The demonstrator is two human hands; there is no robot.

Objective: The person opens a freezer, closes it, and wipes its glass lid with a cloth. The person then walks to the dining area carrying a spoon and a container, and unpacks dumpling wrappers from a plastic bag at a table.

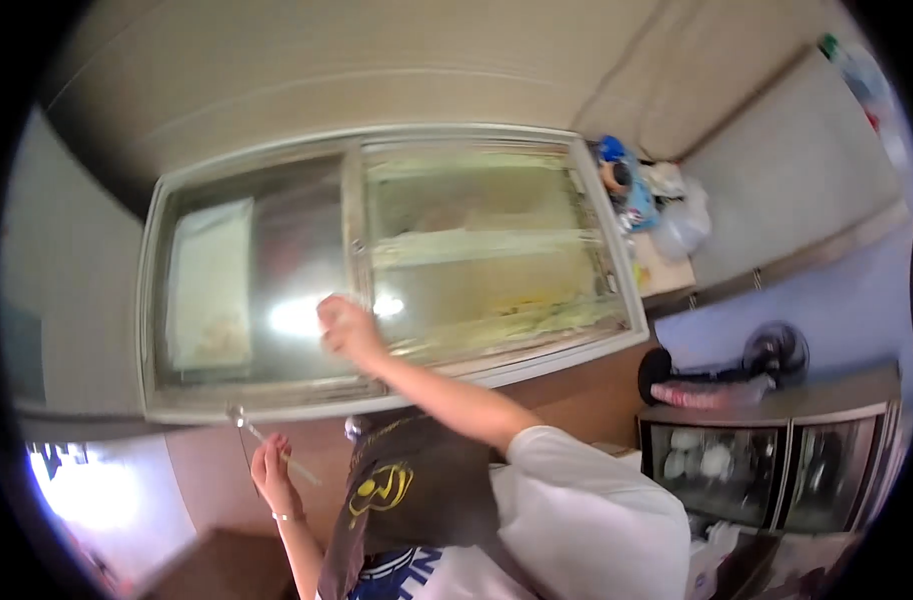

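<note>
Just below the lower edge of one pale frame (277, 406), one slender tool (249, 425) held in left hand (273, 474), open air toward right hand (349, 332), fingers curled before two glass panes (477, 275), contents unclear.

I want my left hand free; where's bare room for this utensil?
Likely the glass-fronted cabinet's top, between the fan and its right end. It's crowded left of the fan by a pinkish packet, as is the ledge beside the framed glass by bags.

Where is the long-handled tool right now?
The tool is at the head view's lower left, in the left hand, its shiny end near the window frame's lower edge.
</note>
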